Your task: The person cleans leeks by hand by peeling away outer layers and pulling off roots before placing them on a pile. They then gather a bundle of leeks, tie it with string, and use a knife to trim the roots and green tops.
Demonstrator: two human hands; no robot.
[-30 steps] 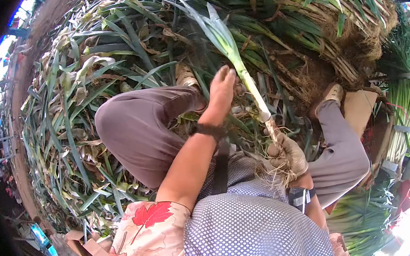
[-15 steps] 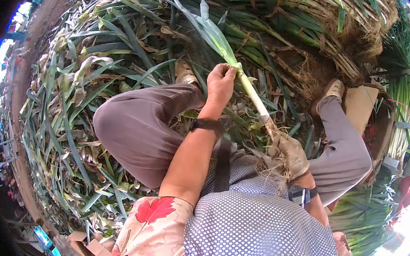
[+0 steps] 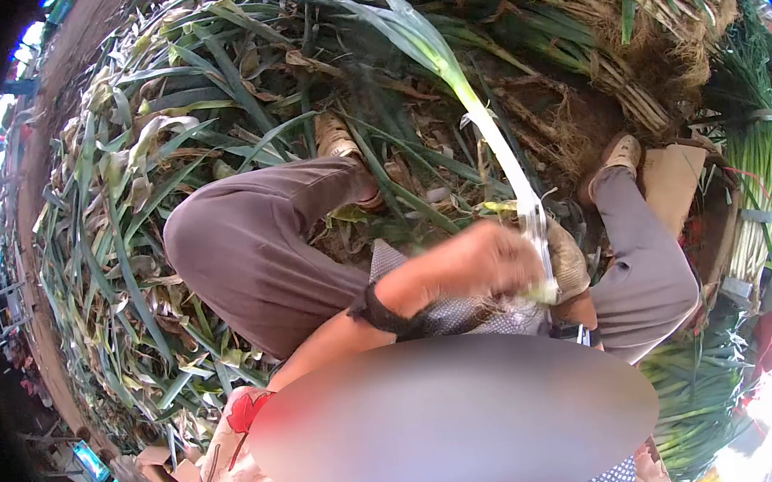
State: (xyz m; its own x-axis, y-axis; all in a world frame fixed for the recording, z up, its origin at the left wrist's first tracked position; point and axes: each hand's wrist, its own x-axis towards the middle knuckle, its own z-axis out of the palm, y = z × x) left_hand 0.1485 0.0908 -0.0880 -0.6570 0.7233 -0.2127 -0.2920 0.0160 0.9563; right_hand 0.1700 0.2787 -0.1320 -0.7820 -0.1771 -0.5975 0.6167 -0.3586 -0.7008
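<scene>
The leek is left of the cardboard. The gloved right hand grips its low white end. The left hand is a blur close by, so I cannot tell if its fingers grab. A hard sideways tug could snap the leek; a loose grip could drop it.
</scene>
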